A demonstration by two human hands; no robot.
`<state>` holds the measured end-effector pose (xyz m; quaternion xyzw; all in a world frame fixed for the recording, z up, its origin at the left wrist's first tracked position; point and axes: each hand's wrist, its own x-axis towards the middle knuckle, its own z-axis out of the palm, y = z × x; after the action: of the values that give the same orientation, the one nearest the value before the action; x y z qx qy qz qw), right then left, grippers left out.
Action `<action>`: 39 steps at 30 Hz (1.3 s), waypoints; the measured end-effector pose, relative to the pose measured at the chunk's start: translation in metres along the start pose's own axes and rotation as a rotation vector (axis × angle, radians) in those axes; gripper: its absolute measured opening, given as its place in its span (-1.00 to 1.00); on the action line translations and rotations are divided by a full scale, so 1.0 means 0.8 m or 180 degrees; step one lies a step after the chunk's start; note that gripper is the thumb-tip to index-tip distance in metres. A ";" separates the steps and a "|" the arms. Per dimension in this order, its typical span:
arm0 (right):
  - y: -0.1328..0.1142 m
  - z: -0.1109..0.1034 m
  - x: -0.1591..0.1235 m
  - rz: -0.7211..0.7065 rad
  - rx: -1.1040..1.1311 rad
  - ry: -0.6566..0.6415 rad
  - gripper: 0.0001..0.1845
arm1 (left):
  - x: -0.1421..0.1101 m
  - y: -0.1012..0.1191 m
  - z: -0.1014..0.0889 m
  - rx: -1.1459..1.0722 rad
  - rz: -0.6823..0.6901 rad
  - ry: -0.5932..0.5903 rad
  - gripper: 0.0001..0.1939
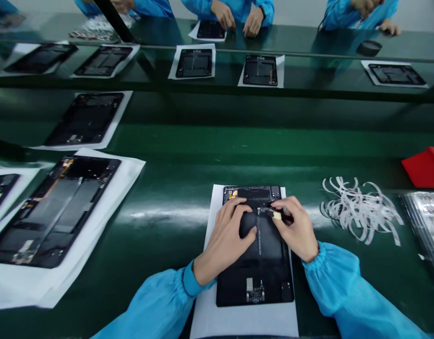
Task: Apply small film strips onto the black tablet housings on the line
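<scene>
An opened black tablet (273, 263) lies on a sheet of white paper (245, 322) in front of me. A thin ribbon cable runs down its middle to a small circuit board (255, 293) near its lower end. My left hand (229, 235) rests over the tablet's upper left part, thumb and fingers apart, holding nothing. At the upper right, my right hand (294, 226) pinches a small dark tool (275, 214) with a pale yellow band. Its tip is at the cable's upper end; its exact kind is too small to tell.
Curled white strips (361, 207) lie in a pile on the right, beside clear plastic trays (427, 221) and a red bin (425, 167). Another opened tablet (57, 212) lies on paper at left. Beyond a glass partition stand more tablets and co-workers' hands (238, 19).
</scene>
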<state>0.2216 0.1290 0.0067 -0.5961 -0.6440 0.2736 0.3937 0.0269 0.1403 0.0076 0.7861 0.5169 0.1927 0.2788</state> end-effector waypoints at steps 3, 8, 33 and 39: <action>-0.008 -0.011 -0.017 -0.0044 -0.0116 -0.0069 -0.85 | 0.004 0.004 0.002 -0.0097 -0.0183 0.0054 -0.65; -0.001 -0.033 -0.034 -0.0023 -0.0297 0.0137 -0.86 | 0.013 0.008 0.005 -0.0117 -0.0287 0.0163 -0.75; 0.027 -0.034 -0.017 0.0619 0.0926 0.0332 -0.55 | 0.053 0.024 0.028 0.0092 0.0573 0.0194 -0.79; 0.034 -0.020 -0.018 0.0628 0.1250 0.0160 -0.74 | 0.056 0.019 0.033 -0.0014 0.0473 0.0171 -0.91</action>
<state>0.2497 0.1170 -0.0098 -0.5748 -0.5069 0.4161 0.4894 0.0704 0.1708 -0.0023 0.8163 0.4639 0.2351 0.2514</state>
